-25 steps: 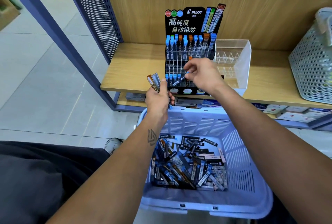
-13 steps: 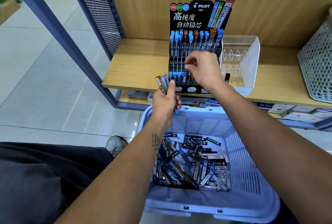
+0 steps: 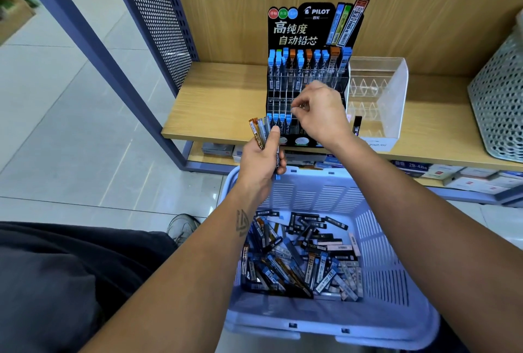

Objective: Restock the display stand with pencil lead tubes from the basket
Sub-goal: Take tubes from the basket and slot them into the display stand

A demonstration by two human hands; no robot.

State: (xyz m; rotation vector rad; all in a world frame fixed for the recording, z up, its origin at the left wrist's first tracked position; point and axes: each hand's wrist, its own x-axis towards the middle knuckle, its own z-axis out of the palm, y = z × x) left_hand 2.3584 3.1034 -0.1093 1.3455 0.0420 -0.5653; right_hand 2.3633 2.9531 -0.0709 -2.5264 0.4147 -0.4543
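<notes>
A black tiered display stand (image 3: 304, 27) with blue and orange lead tubes in its rows stands on the wooden shelf (image 3: 220, 103). My left hand (image 3: 261, 159) grips a fanned bundle of lead tubes (image 3: 259, 130) just left of the stand's lowest row. My right hand (image 3: 319, 111) hovers with curled fingers over the stand's middle tier; its fingertips seem to pinch a tube, mostly hidden by the hand. Below, a pale blue plastic basket (image 3: 376, 239) holds several loose lead tubes (image 3: 300, 256).
A clear acrylic organiser (image 3: 379, 92) stands right of the stand, with one dark tube (image 3: 357, 126) at its front. A grey perforated basket (image 3: 501, 103) fills the shelf's right end. Boxed stock (image 3: 464, 174) lies on the lower shelf. A blue perforated panel (image 3: 158, 21) bounds the left.
My right hand has risen from the stand's lowest row to its middle tier. My left hand with its bundle has kept its place beside the stand.
</notes>
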